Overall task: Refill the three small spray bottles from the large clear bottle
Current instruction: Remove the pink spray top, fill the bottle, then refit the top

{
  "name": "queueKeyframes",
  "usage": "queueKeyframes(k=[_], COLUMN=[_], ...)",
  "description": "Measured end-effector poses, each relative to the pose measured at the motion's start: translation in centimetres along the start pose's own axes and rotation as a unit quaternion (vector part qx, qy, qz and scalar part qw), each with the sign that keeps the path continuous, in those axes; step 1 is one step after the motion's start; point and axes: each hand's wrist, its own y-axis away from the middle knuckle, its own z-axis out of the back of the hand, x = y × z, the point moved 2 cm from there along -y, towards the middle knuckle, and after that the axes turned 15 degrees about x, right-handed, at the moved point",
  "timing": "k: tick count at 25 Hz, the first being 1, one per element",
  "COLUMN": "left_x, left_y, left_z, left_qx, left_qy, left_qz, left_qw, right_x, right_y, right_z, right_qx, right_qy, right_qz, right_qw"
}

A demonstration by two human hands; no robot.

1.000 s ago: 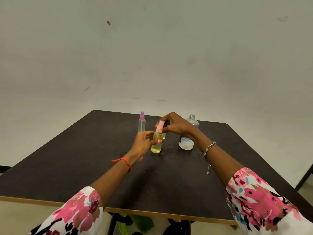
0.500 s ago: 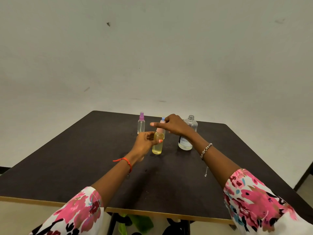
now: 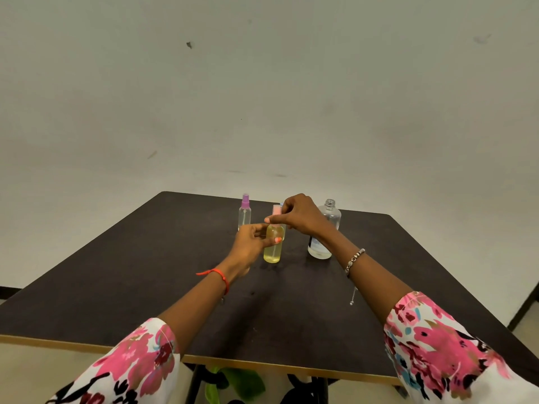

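Gripping yellow bottle (image 3: 272, 252); label (image 3: 311, 242) on clear bottle (image 3: 332, 218) illegible.

Single head-worn wide-angle view. It sits above the near edge of the dark brown square table with a pale wood rim (image 3: 116, 287), facing forward and tilted down. A plain off-white wall (image 3: 262, 97) fills the upper half and the tabletop the lower half. Floral pink-and-white sleeves (image 3: 140, 360) sit closest, at the bottom corners, with forearms running away from the lens. The left hand (image 3: 250, 243) and right hand (image 3: 300, 214) meet at frame centre, mid-distance, on the small clear spray bottle of yellow liquid with a pink cap (image 3: 272, 252). Dark table legs (image 3: 198, 383) show under the near edge.
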Motion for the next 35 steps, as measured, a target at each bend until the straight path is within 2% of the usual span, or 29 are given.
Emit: queueKeyframes(k=[2, 5, 8, 10, 14, 20, 30, 35], left_x=[0.0, -0.2, -0.5, -0.6, -0.8, -1.0, -1.2, -1.4], left_y=[0.0, 0.2, 0.4, 0.5, 0.6, 0.8, 0.5, 0.9], left_z=[0.0, 0.2, 0.4, 0.4, 0.2, 0.3, -0.1, 0.3], left_qx=[-0.002, -0.002, 0.0, 0.002, 0.004, 0.013, -0.012, 0.001], left_qy=[0.004, 0.0, -0.002, -0.005, -0.006, 0.004, 0.008, -0.002], left_qz=[0.002, 0.01, 0.004, 0.0, -0.003, -0.011, -0.013, -0.018], left_qw=[1.0, 1.0, 1.0, 1.0, 1.0, 1.0, 1.0, 1.0], right_x=[-0.1, -0.1, -0.3, -0.5, -0.6, -1.0, -0.9, -0.9], right_y=[-0.1, -0.1, 0.0, 0.2, 0.4, 0.3, 0.4, 0.2], right_z=[-0.3, 0.0, 0.6, 0.7, -0.3, -0.3, -1.6, -1.2], right_qx=[0.003, 0.059, 0.096, 0.087, 0.016, 0.081, -0.064, 0.041], right_qy=[0.004, -0.02, -0.058, -0.059, -0.076, -0.137, -0.146, -0.155], right_qz=[-0.006, -0.02, 0.014, 0.015, -0.012, 0.021, -0.023, 0.006], right_qw=[1.0, 0.998, 0.994, 0.994, 0.997, 0.987, 0.987, 0.987])
